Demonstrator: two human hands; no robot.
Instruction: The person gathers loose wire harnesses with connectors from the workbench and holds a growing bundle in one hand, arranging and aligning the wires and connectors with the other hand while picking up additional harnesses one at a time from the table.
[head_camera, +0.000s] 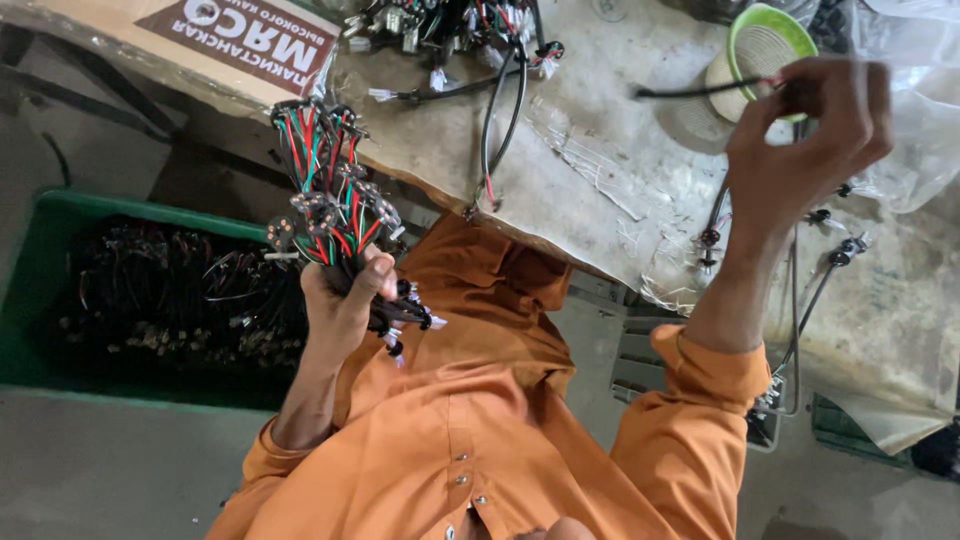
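Note:
My left hand (345, 295) grips a thick bundle of wire harnesses (330, 190) with red, green and black leads and small round boards at their ends, held upright over the bench edge. My right hand (805, 130) is raised over the worktable, its fingers pinched on a single black cable (690, 92) that runs left from the fingertips. More black cables (800, 300) hang below that hand along the wrist and sleeve. Both arms wear orange sleeves.
A green crate (40, 300) at the left holds several dark wire harnesses. The worn worktable (600, 180) carries a pile of connectors and black cables (470, 40), a green-rimmed tape roll (765, 45), clear plastic sheeting (920, 110) and a cardboard box (200, 40).

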